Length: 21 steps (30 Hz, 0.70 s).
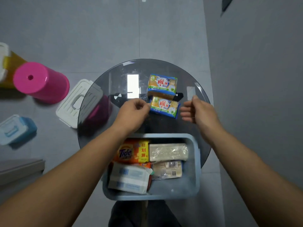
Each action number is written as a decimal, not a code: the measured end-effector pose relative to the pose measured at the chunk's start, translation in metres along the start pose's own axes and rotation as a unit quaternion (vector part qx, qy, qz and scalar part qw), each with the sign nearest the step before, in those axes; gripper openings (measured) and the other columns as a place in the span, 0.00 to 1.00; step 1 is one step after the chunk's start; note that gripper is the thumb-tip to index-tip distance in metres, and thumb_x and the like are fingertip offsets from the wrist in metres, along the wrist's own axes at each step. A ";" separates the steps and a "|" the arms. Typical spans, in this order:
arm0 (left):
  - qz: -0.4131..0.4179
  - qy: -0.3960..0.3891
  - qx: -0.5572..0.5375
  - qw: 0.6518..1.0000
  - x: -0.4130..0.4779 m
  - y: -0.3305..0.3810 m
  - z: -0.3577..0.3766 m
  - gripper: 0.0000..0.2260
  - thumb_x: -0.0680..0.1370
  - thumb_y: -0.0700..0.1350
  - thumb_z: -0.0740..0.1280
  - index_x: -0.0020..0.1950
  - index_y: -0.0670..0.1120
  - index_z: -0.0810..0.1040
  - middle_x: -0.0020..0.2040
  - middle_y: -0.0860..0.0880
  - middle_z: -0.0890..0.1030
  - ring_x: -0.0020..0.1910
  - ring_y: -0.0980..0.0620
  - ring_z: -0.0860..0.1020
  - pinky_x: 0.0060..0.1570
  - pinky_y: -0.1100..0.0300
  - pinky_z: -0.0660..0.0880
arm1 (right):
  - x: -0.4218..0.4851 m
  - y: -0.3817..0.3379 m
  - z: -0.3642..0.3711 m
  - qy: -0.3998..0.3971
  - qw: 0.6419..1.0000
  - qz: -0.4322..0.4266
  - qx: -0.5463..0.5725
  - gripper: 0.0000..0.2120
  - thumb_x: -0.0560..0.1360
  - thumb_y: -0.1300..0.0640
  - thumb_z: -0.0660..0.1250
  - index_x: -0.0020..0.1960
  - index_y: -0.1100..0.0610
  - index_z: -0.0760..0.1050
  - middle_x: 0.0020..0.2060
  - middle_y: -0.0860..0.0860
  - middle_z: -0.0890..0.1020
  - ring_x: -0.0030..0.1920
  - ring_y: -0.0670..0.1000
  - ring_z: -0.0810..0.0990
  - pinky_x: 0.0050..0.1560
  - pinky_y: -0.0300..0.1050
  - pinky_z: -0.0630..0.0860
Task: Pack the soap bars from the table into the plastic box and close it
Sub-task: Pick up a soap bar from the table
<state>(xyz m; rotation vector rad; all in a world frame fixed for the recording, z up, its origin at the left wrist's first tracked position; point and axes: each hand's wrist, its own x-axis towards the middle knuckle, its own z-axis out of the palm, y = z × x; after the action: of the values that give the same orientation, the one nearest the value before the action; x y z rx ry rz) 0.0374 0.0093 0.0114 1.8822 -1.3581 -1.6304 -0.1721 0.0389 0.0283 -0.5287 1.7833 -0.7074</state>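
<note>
Two soap bars in blue, green and yellow wrappers lie on the round glass table (pixel 105 76): the far bar (pixel 162 84) and the near bar (pixel 164 107). My left hand (pixel 133 112) hovers at the near bar's left end with fingers curled, fingertips right at the wrapper's edge. My right hand (pixel 196 109) is a short gap off its right end, fingers loosely curled and holding nothing. The blue-grey plastic box (pixel 196 161) stands open at the table's near edge. It holds an orange Tide bar (pixel 131 152), a pale wrapped bar (pixel 168 152), a barcoded bar (pixel 168 169) and a white-blue pack (pixel 129 177).
On the floor to the left are a white lid with a handle (pixel 73 102) on a magenta box, an upturned pink bucket (pixel 39 81) and a small blue lidded box (pixel 14 130). A grey wall runs along the right.
</note>
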 end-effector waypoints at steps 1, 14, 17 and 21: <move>-0.012 -0.009 0.001 1.000 0.016 -0.001 0.001 0.07 0.81 0.50 0.68 0.50 0.47 0.81 0.47 0.49 0.84 0.46 0.52 0.82 0.51 0.51 0.81 | 0.013 -0.001 0.006 0.008 1.000 0.003 -0.024 0.18 0.85 0.49 0.53 0.49 0.58 0.77 0.42 0.53 0.82 0.41 0.51 0.81 0.50 0.49 0.79; -0.087 -0.123 0.017 0.988 0.080 -0.009 0.035 0.12 0.83 0.50 0.64 0.64 0.46 0.75 0.63 0.47 0.81 0.57 0.51 0.79 0.57 0.57 0.74 | 0.076 0.024 0.045 -0.034 0.995 0.087 -0.022 0.17 0.84 0.44 0.54 0.52 0.52 0.78 0.42 0.48 0.85 0.41 0.47 0.84 0.38 0.40 0.76; -0.077 -0.133 0.029 0.988 0.066 0.000 0.030 0.13 0.83 0.53 0.63 0.62 0.47 0.76 0.60 0.47 0.82 0.53 0.53 0.80 0.52 0.58 0.75 | 0.063 0.019 0.039 -0.030 0.995 0.090 -0.027 0.19 0.84 0.42 0.53 0.48 0.51 0.78 0.38 0.47 0.84 0.35 0.42 0.83 0.34 0.37 0.74; 0.008 -0.091 0.065 0.994 0.034 0.016 0.017 0.14 0.82 0.57 0.63 0.58 0.50 0.78 0.58 0.51 0.82 0.51 0.58 0.81 0.48 0.60 0.78 | 0.027 0.009 0.025 -0.002 0.999 0.035 0.003 0.18 0.83 0.42 0.54 0.46 0.48 0.79 0.38 0.45 0.85 0.38 0.43 0.84 0.38 0.38 0.74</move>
<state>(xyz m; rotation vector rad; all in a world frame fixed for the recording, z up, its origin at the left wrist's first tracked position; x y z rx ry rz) 0.0117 -0.0198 -0.0021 1.8242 -1.5821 -1.7824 -0.1563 0.0223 -0.0023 -0.4614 1.7875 -0.6619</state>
